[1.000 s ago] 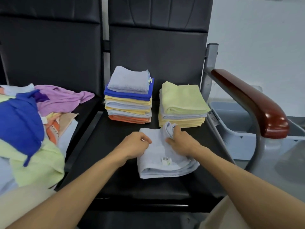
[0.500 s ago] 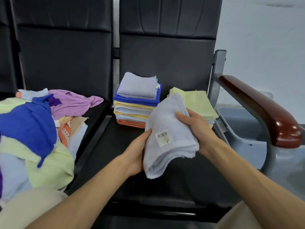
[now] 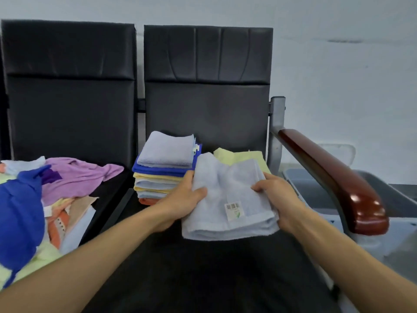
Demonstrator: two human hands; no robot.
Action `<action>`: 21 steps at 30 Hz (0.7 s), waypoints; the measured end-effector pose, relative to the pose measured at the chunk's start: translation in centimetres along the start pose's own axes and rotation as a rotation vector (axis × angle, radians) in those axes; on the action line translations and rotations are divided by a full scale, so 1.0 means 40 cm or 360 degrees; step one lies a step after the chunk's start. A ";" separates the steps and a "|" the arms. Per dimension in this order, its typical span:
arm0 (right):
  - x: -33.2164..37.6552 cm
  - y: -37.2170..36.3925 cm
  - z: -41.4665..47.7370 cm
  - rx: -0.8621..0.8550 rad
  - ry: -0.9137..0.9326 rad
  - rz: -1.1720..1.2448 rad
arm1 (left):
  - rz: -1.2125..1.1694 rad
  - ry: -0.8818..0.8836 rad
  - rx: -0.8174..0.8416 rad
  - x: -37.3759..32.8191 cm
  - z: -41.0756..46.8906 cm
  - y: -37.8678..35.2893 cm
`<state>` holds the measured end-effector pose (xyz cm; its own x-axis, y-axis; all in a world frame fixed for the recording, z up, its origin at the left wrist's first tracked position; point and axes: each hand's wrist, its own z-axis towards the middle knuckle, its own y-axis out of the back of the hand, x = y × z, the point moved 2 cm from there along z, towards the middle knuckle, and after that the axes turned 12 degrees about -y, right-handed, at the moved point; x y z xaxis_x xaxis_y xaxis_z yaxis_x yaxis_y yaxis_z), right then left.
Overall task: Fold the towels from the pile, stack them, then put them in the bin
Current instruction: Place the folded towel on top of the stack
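1. At mid-frame we see one folded pale grey-blue terry towel (image 3: 225, 190) held above the black padded seat (image 3: 203, 269). The left hand (image 3: 182, 199) pinches its left edge with the thumb on top, and the right hand (image 3: 278, 195) grips its right edge with curled fingers.
2. One white barcode label (image 3: 233, 211) sits on its soft looped face.
3. Behind it we count two folded stacks: a multicoloured stack (image 3: 161, 177) and a yellow-topped stack (image 3: 244, 157), which is partly hidden.
4. A loose heap of crumpled towels (image 3: 33, 199) fills the lower left.
5. One grey plastic bin (image 3: 316, 195) stands at the right, beyond a glossy brown armrest (image 3: 327, 177).
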<state>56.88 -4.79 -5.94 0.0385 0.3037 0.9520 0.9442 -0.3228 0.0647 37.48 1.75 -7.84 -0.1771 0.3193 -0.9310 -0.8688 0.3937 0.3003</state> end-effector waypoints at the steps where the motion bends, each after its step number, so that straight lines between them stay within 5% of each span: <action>1: 0.021 0.009 0.021 -0.0075 0.0048 -0.0107 | 0.0076 -0.0032 0.0004 -0.006 0.033 -0.004; 10: 0.156 0.079 0.308 -0.0510 0.0417 -0.0696 | 0.0391 -0.0096 -0.0124 0.008 0.355 -0.056; 21: 0.031 0.112 0.496 -0.0771 0.0285 -0.1126 | 0.0511 0.0145 -0.0213 0.172 0.465 -0.142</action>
<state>67.64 11.94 -10.41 -0.5942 0.4448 0.6702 0.4826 -0.4694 0.7394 49.82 17.75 -12.09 -0.4862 0.3278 -0.8100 -0.8139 0.1676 0.5563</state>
